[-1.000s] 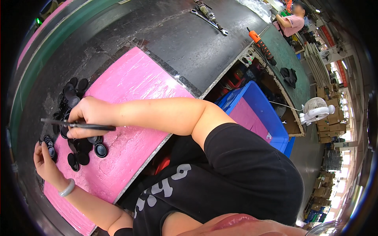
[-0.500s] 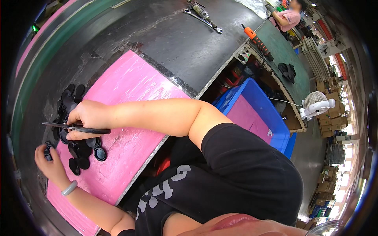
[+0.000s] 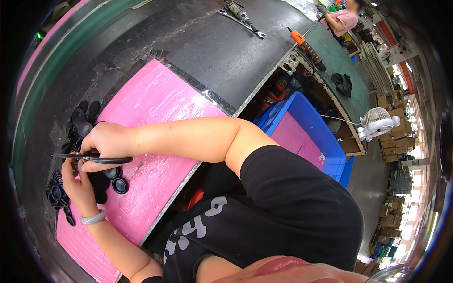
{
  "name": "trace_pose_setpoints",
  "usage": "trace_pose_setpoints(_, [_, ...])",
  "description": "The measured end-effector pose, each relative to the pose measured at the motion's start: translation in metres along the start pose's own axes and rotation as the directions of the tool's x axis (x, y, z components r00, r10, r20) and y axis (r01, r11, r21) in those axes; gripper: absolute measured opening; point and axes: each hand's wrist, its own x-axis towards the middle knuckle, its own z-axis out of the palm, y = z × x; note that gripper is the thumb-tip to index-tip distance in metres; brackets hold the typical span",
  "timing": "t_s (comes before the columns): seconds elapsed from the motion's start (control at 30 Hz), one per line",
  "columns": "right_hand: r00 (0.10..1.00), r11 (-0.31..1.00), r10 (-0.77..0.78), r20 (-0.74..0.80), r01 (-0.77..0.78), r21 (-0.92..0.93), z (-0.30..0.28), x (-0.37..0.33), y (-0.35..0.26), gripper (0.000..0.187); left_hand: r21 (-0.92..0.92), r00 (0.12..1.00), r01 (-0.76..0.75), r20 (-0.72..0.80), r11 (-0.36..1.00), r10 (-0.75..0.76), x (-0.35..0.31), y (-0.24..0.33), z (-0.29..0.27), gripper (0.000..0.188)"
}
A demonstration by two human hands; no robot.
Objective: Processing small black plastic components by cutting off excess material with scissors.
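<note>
In my right hand (image 3: pixel 107 141) is a pair of scissors (image 3: pixel 111 160), seen nearly edge-on, with dark handles along the palm and pointed blades reaching left. My left hand (image 3: pixel 79 188), with a grey bangle at the wrist, is just below the blades. Its thumb and fingertips close around a small black part, mostly hidden between them. Beyond my right hand a heap of black round parts (image 3: pixel 82 127) spreads along the pink sheet's edge. Left of my left hand is a smaller cluster of black cup-like discs (image 3: pixel 56 192). One ringed disc (image 3: pixel 120 185) lies apart on the pink sheet.
A pink, film-covered sheet (image 3: pixel 155 99) lies on the dark worktable (image 3: pixel 207 56). At the far side are a wrench (image 3: pixel 240 22) and an orange-handled tool (image 3: pixel 306 48). A blue bin (image 3: pixel 336 160) stands right of my right arm, near a white fan (image 3: pixel 377 123). Another person stands far back.
My left hand has moved right from the smaller cluster to the scissors' blades, uncovering the discs there. My right hand keeps the scissors in nearly the same place.
</note>
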Motion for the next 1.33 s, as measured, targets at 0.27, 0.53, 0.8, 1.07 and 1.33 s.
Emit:
trace_pose_setpoints(0.27, [0.985,0.988,-0.029,-0.173,0.002,-0.152,0.005,0.0,0.002,0.035,-0.808,0.922,0.112,-0.133,0.578,-0.364,-0.001,-0.029,-0.014,0.014])
trace_pose_setpoints(0.53, [0.997,0.893,-0.073,0.03,0.079,-0.443,0.01,-0.003,0.003,0.028,-0.99,0.969,0.136,0.142,-0.043,-0.202,-0.004,-0.006,-0.028,0.027])
trace_pose_setpoints(0.8, [0.996,0.859,-0.068,0.053,0.086,-0.504,0.003,-0.002,0.004,0.035,-0.974,0.947,0.125,0.059,0.191,-0.316,-0.003,-0.022,-0.024,0.016])
trace_pose_setpoints(1.07, [0.987,0.883,-0.069,0.142,0.127,-0.451,-0.004,-0.004,0.0,0.049,-0.945,0.96,0.108,0.019,0.307,-0.278,-0.005,-0.044,-0.028,0.004])
trace_pose_setpoints(1.33, [0.986,0.945,-0.036,0.163,0.087,-0.315,-0.006,-0.003,-0.002,0.05,-0.971,0.962,0.116,0.058,0.21,-0.266,-0.006,-0.033,-0.033,0.005])
